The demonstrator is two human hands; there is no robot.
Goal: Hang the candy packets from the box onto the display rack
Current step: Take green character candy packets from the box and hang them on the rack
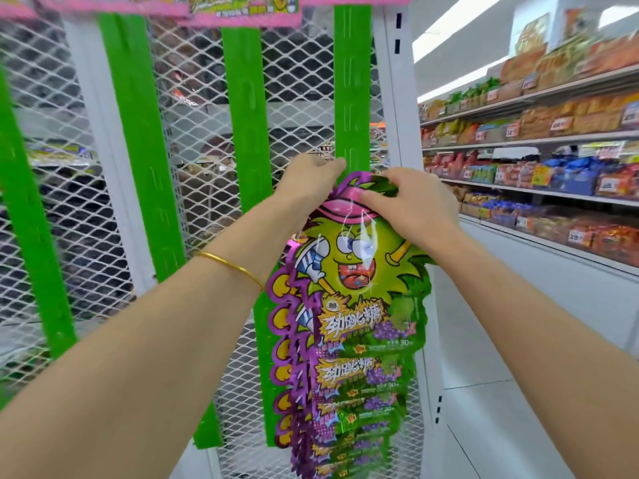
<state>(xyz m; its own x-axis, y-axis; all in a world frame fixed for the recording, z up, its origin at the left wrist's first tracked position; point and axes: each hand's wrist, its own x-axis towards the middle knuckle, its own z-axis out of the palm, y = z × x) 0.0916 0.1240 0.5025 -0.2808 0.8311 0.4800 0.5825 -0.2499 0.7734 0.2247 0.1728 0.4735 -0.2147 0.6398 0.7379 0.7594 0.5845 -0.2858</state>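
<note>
Well, my left hand and right hand pinch the candy packet (slippery); missing the strip could drop it.

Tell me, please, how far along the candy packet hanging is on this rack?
Done: several candy packets already hang overlapped down the rightmost green strip. In hand: the left hand and right hand hold the top packet by its upper edge against that strip. Left: the strip's slots above are bare, and the middle green strip is bare where visible. The box is out of view, so remaining stock is unknown.
</note>
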